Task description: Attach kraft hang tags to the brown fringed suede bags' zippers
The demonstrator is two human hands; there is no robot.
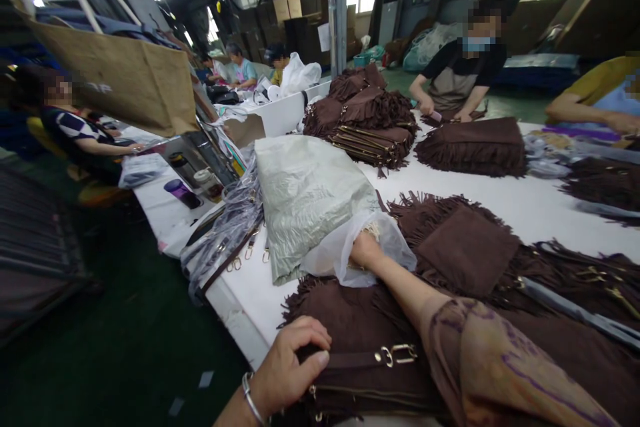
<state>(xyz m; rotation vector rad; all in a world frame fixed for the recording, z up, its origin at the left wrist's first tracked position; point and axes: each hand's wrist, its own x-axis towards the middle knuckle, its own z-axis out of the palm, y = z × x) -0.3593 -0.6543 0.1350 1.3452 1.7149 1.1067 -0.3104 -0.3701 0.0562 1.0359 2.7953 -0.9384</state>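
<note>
My left hand [299,363], a bangle at its wrist, is at the left side of a brown fringed bag [345,313]. Its fingers are curled, and the thumb and index fingertips close at the end of a brown strap [350,360] with a gold buckle. My right hand [366,250] reaches into a thin clear plastic bag [330,253]. Cream-coloured strands [373,230] show beside it, while its fingers are hidden. Behind the plastic bag lies a large pale grey-green plastic sack [310,193]. Another brown fringed bag [460,247] lies to the right.
Plastic-wrapped straps [230,220] hang over the table's left edge. Brown fringed bags [365,113] are heaped at the back, with another stack [473,147] beside them. Two co-workers sit across the white table [395,183]. A purple bottle [183,193] stands at left.
</note>
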